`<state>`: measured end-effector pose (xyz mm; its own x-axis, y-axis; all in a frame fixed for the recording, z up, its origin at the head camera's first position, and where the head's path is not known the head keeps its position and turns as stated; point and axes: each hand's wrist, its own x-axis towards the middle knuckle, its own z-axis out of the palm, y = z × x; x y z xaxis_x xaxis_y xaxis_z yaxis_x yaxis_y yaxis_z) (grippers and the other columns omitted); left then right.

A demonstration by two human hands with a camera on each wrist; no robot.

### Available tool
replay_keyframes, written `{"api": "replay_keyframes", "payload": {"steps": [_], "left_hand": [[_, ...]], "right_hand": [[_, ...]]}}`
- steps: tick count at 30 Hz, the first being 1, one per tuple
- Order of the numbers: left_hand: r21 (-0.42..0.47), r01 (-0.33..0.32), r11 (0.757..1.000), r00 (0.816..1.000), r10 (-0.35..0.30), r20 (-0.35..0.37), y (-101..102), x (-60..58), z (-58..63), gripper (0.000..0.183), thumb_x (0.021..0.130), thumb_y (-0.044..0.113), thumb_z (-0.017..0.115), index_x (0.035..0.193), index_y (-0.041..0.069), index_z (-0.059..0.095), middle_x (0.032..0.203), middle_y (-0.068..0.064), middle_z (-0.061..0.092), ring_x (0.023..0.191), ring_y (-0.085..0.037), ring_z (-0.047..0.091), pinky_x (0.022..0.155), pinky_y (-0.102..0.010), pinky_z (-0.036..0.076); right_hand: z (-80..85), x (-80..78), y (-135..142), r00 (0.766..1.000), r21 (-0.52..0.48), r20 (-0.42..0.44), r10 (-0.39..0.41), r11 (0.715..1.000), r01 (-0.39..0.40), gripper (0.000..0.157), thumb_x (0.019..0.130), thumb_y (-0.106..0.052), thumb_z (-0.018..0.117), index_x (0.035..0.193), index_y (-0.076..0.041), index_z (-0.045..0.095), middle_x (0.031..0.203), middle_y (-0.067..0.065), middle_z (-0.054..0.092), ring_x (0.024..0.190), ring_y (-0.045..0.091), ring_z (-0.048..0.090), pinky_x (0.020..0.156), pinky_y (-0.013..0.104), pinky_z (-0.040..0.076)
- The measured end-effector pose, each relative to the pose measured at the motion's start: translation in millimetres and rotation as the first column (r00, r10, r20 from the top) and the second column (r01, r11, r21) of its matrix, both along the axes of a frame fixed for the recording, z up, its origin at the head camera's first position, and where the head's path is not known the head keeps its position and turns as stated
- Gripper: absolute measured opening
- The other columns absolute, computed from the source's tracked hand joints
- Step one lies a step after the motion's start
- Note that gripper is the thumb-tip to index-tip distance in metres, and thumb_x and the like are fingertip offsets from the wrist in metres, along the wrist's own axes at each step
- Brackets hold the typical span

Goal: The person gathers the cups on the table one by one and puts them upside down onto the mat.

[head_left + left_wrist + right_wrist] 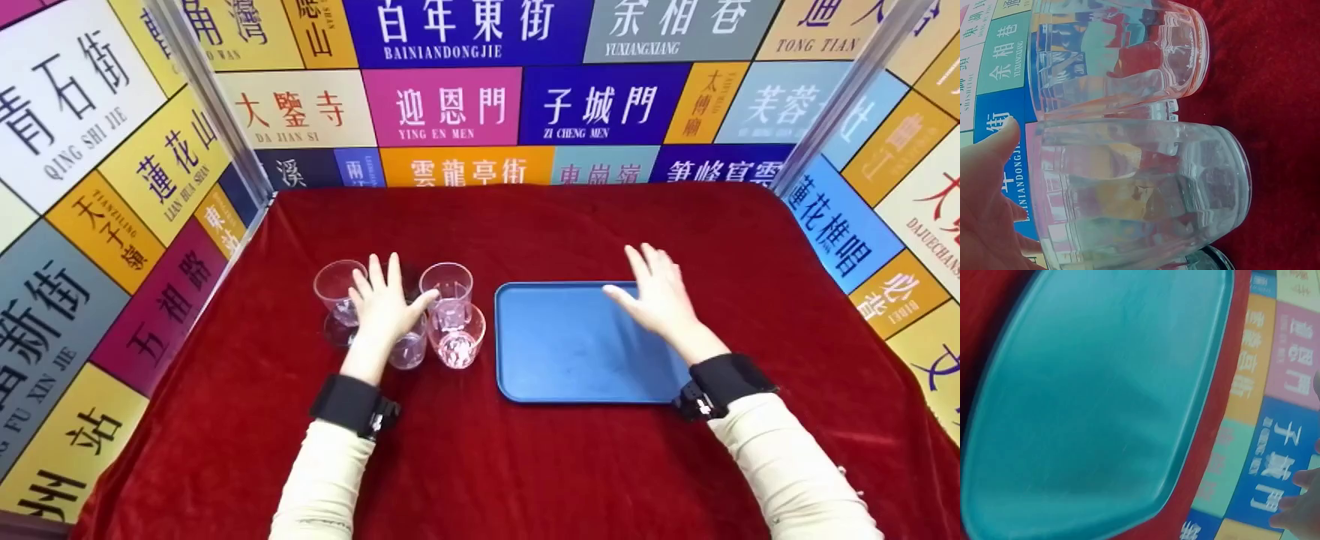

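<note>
Several see-through drinking glasses stand grouped on the left; a pink-tinted glass [457, 351] is at the front right of the group, beside a clear glass [409, 352]. My left hand [386, 307] hovers over the group, fingers spread, holding nothing, and hides part of it. The left wrist view shows the clear glass [1145, 194] close to the palm, with the pink-tinted glass [1123, 56] beyond. A blue rectangular tray [570, 352] lies flat to the right of the glasses. Above its right part is my right hand [660, 296], fingers extended and holding nothing; its fingertips [1301, 478] show at the right wrist view's edge.
Dark red cloth [450, 465] covers the table. Upright panels with colourful street-name signs [450, 105] enclose the back and both sides. Metal posts [225, 97] stand at the back corners.
</note>
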<state>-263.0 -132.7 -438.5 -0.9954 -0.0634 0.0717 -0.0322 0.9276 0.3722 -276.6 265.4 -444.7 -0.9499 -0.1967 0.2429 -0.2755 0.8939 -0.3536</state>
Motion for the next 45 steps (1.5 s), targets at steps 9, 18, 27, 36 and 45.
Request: {"api": "replay_keyframes", "payload": {"steps": [9,18,27,36,45], "left_hand": [[-0.013,-0.001,1.0,1.0,0.001,-0.017,-1.3,1.7,-3.3,0.093,0.08,0.062,0.051,0.147,0.009,0.014,0.15,-0.024,0.008,0.133,-0.051,0.005,0.105,-0.062,0.011],[0.021,-0.004,1.0,0.998,0.005,-0.057,3.3,3.8,-7.4,0.084,0.085,0.059,0.045,0.146,0.008,0.018,0.15,-0.024,0.008,0.133,-0.05,0.007,0.104,-0.063,0.014],[0.058,-0.008,0.998,0.999,0.01,-0.032,-1.2,4.0,-8.8,0.085,0.086,0.06,0.044,0.147,0.008,0.015,0.15,-0.024,0.004,0.134,-0.05,0.003,0.105,-0.063,0.011],[0.06,-0.016,0.998,0.999,0.019,-0.046,-3.0,4.6,-7.1,0.085,0.085,0.06,0.045,0.146,0.009,0.017,0.15,-0.024,0.006,0.133,-0.051,0.005,0.104,-0.063,0.012],[0.072,-0.016,0.997,0.999,0.019,-0.04,-6.4,6.5,-8.6,0.084,0.086,0.058,0.046,0.146,0.008,0.016,0.15,-0.024,0.005,0.133,-0.051,0.002,0.104,-0.063,0.011]], "right_hand": [[-0.4,8.5,-73.8,0.972,0.022,0.104,0.209,0.977,-0.212,0.081,0.083,-0.044,0.061,0.141,0.002,0.027,0.143,0.021,0.032,0.133,0.036,0.026,0.11,0.049,0.019],[-11.9,36.8,-145.1,0.872,-0.213,0.217,0.439,0.893,-0.397,0.09,0.078,-0.045,0.067,0.142,0.002,0.025,0.145,0.017,0.031,0.135,0.026,0.028,0.11,0.04,0.023],[-30.0,47.6,-180.5,0.87,-0.422,0.225,0.439,0.849,-0.319,0.096,0.068,-0.033,0.079,0.14,0.003,0.026,0.138,0.02,0.04,0.129,0.027,0.037,0.107,0.04,0.028],[-42.5,44.2,-208.1,0.934,-0.602,0.186,0.306,0.787,-0.138,0.085,0.058,-0.024,0.083,0.126,0.002,0.037,0.118,0.022,0.052,0.108,0.034,0.052,0.092,0.043,0.042],[-43.9,44.3,-217.0,0.948,-0.577,0.218,0.233,0.814,-0.068,0.087,0.059,-0.026,0.084,0.127,0.0,0.036,0.121,0.018,0.052,0.107,0.031,0.053,0.09,0.041,0.044]]}}
